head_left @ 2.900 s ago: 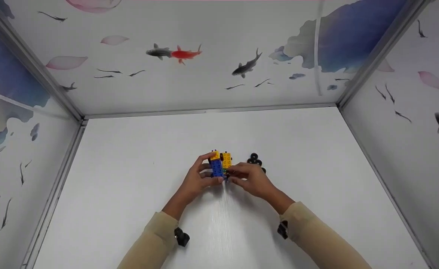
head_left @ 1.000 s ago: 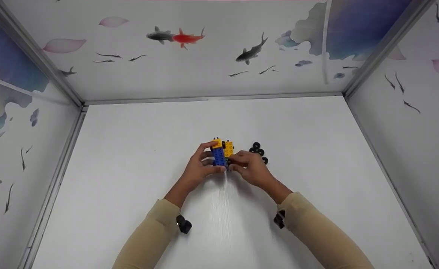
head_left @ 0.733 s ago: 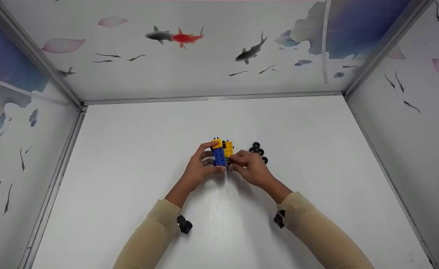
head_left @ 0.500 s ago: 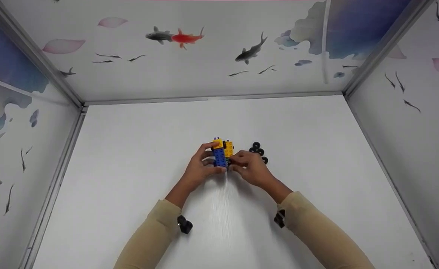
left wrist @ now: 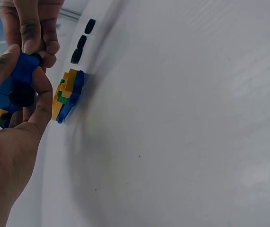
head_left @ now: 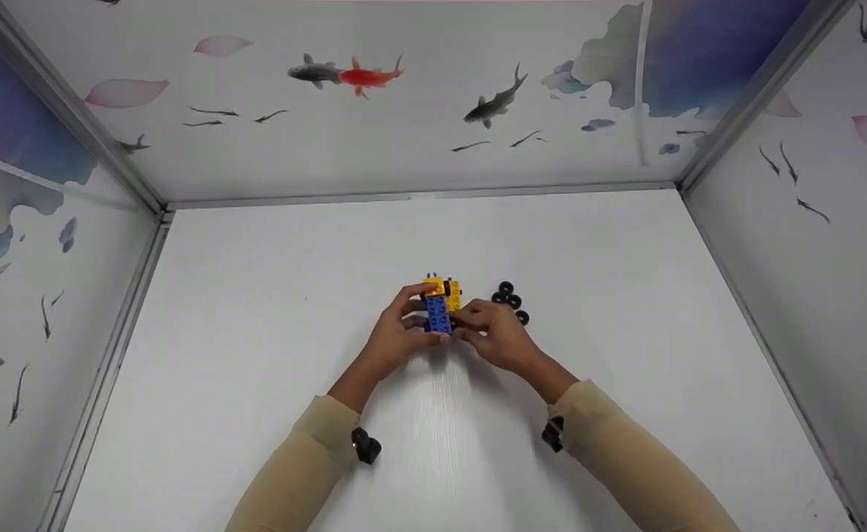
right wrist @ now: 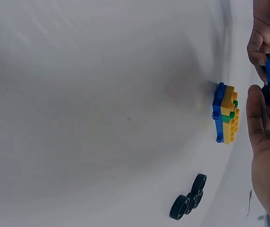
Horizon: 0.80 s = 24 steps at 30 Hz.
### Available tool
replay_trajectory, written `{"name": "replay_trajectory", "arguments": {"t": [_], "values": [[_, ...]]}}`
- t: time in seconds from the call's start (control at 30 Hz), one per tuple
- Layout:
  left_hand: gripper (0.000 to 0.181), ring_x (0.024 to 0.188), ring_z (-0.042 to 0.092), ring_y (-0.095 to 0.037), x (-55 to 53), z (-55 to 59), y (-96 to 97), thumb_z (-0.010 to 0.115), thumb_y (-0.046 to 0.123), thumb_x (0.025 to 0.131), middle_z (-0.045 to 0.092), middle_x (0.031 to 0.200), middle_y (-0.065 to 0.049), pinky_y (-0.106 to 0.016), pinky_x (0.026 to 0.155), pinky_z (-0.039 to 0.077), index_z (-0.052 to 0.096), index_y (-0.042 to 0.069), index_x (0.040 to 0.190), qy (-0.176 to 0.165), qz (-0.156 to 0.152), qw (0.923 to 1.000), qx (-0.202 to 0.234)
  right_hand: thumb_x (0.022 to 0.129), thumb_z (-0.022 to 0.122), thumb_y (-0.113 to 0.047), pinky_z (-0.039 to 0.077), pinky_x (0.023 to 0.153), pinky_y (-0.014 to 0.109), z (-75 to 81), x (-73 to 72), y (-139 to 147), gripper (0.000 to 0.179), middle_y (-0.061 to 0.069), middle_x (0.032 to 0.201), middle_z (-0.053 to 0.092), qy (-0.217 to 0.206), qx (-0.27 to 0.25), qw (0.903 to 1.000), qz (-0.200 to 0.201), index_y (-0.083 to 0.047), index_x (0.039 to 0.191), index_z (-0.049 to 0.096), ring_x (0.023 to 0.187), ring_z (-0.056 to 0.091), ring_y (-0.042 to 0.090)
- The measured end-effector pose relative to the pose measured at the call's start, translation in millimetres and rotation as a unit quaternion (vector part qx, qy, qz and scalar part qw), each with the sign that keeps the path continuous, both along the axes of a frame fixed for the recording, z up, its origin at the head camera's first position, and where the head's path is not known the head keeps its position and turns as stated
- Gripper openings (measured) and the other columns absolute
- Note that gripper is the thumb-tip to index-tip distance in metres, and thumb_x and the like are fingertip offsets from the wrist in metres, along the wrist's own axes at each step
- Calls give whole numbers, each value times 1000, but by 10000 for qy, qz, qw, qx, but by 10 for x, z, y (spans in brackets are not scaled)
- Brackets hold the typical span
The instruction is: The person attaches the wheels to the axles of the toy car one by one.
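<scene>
Left hand (head_left: 402, 325): holds the blue-and-yellow block model (left wrist: 23, 71) between thumb and fingers, apparently raised above the tabletop (head_left: 256, 281).
Right hand (head_left: 498, 336): pinches a black wheel (right wrist: 266, 96) at the model's right side; I cannot tell whether it is seated.
Second model (right wrist: 226, 116): rests on the tabletop beyond the held one.
Loose wheels (right wrist: 189, 203): lie clustered near the right hand.
Wheel fault: an off-axis push may, I judge, slip the wheel from my pinch.
Block fault: pressing without firm left-hand support could separate the bricks.
Clearance fault: a dropped part could strike the second model.
</scene>
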State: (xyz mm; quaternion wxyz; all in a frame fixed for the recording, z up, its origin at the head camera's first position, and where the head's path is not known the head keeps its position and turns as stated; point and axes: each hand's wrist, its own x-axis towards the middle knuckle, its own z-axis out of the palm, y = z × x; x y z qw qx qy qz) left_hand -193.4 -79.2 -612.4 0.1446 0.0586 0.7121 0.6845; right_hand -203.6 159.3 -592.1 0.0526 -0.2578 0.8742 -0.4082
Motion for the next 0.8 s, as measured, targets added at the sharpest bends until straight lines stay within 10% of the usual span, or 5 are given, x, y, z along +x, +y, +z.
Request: {"name": "replay_trajectory", "arguments": {"t": [0.8], "values": [[119, 133, 66, -35, -40, 71, -22, 97, 23, 88, 55, 156, -14, -56, 120, 54, 19, 55, 173, -238, -226, 9937, -1068, 103, 78, -5, 68, 97, 40, -40, 31, -33, 37, 13, 122, 76, -256, -191, 9992, 230, -6, 140, 76, 112, 78, 27]]}}
